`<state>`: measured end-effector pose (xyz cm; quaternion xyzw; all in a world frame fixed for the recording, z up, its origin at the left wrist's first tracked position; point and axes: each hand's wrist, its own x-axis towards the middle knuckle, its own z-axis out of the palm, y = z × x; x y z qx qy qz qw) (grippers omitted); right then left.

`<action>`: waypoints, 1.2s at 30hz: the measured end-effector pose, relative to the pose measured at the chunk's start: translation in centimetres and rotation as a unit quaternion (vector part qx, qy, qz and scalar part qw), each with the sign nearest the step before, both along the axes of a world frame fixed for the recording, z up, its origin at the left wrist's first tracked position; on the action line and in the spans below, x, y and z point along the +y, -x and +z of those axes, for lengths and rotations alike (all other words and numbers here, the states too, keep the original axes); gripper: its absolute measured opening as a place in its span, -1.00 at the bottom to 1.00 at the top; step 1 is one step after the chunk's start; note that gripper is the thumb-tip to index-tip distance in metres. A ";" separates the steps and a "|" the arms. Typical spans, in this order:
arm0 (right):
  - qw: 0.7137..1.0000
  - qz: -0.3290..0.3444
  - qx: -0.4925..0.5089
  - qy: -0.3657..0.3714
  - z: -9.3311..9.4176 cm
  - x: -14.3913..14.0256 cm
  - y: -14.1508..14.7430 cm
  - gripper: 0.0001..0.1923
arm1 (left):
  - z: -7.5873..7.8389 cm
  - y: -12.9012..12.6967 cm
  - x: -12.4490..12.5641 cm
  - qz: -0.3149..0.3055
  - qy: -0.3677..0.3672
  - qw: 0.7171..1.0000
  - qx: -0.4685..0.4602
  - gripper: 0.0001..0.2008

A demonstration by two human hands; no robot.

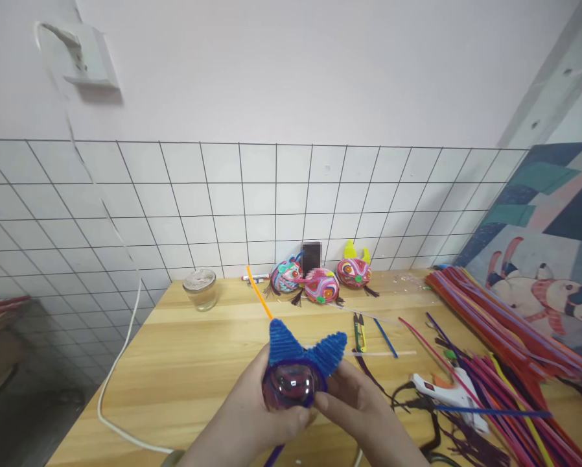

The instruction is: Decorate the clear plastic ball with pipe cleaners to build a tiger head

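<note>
Both my hands hold a small round craft ball point(291, 384) with a clear purple dome and two blue pipe-cleaner ears point(304, 347) on top. My left hand point(252, 421) wraps it from the left and below, thumb across its underside. My right hand point(363, 412) grips it from the right with fingertips on its side. An orange pipe cleaner point(258, 293) lies on the wooden table point(188, 363) behind the ball. A purple strand hangs below my hands.
Three finished colourful craft heads point(323, 280) sit at the table's back by the wire grid. A glass jar point(201, 289) stands back left. Green snips point(360, 332), a white glue gun point(449, 388) and several pipe cleaners point(505, 344) fill the right. A white cable point(120, 357) trails left.
</note>
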<state>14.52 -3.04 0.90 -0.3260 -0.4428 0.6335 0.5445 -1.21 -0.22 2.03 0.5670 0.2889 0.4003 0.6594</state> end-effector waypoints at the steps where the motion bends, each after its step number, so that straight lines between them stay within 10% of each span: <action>1: 1.000 0.000 -0.002 -0.001 0.0 0.0 0.0 -0.59 | -0.1 0.0 0.0 -0.001 -0.005 1.000 -0.001 -0.51; 14: 1.000 -0.013 -0.019 0.005 0.2 -0.1 0.2 -0.60 | 2.3 -0.1 -0.5 0.017 -0.009 0.998 0.054 -0.57; 36: 0.999 -0.012 -0.018 0.038 0.4 0.0 0.5 -0.56 | 1.8 0.4 -0.6 -0.015 0.025 1.000 -0.004 -0.55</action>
